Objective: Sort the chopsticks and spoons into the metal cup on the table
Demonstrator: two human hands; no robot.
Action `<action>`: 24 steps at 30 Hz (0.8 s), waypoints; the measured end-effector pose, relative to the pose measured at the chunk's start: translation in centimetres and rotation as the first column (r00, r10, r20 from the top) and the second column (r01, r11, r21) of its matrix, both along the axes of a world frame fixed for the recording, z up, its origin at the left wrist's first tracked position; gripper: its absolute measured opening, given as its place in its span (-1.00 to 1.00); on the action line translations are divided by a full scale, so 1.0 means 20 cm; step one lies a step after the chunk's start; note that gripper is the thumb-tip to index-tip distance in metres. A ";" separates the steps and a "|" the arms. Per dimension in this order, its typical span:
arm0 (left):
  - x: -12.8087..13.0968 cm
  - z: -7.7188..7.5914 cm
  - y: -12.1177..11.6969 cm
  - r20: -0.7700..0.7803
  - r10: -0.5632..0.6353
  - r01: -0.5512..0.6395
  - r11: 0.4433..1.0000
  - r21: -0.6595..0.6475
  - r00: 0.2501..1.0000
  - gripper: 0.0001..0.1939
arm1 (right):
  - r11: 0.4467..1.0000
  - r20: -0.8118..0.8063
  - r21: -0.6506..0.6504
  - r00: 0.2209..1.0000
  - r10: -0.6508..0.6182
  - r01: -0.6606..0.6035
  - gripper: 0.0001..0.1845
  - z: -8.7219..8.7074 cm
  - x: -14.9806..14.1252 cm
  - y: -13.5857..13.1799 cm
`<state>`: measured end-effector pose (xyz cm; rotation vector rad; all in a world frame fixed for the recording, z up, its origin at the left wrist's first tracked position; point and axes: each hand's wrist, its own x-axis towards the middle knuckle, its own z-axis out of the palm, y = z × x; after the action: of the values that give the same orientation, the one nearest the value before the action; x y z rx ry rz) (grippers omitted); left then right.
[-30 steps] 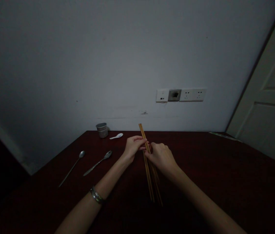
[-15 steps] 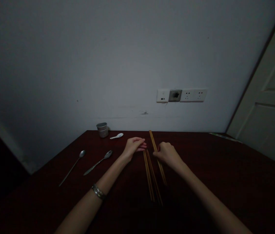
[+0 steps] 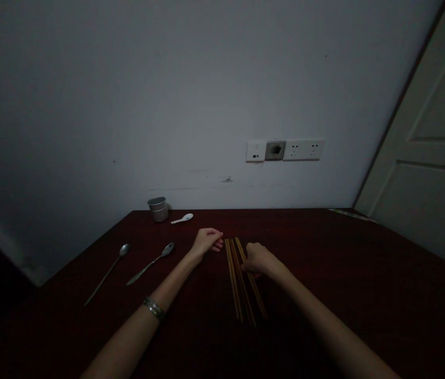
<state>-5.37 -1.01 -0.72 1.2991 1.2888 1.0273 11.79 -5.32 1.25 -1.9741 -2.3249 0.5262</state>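
Several wooden chopsticks (image 3: 240, 281) lie side by side on the dark red table (image 3: 325, 273), pointing away from me. My right hand (image 3: 259, 259) rests over the rightmost chopstick, fingers curled down on it. My left hand (image 3: 206, 239) lies just left of the chopsticks' far ends, fingers loosely curled, holding nothing. A metal bracelet (image 3: 152, 308) is on my left wrist.
Two metal spoons (image 3: 151, 263) (image 3: 106, 273) lie on the table's left part. At the far edge by the wall stand a small metal cup (image 3: 158, 209) and a white spoon (image 3: 183, 218). Wall sockets (image 3: 285, 150) sit above; a door (image 3: 431, 158) is on the right.
My right hand carried one chopstick away from the left hand and lowered it onto the table beside the others. The left hand let go and sank to the table.
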 end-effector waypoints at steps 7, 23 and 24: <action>0.00 -0.05 0.00 -0.440 -0.055 0.086 0.995 0.051 0.896 -0.83 | 0.987 -0.121 -0.161 0.992 -0.026 0.006 -0.82 -0.04 0.01 0.03; 0.09 -0.06 -0.09 -0.817 -0.001 0.122 0.989 0.085 0.577 -0.72 | 0.978 -0.181 -0.209 0.983 -0.031 -0.008 -0.87 -0.10 0.05 0.08; 0.09 -0.06 -0.10 -0.823 -0.002 0.120 0.989 0.080 0.568 -0.73 | 0.976 -0.185 -0.216 0.982 -0.035 -0.006 -0.88 -0.10 0.05 0.08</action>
<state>-3.61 -2.93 -1.98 2.0444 1.8588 0.4042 12.74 -3.67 -0.84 -1.9256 -2.2186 0.9574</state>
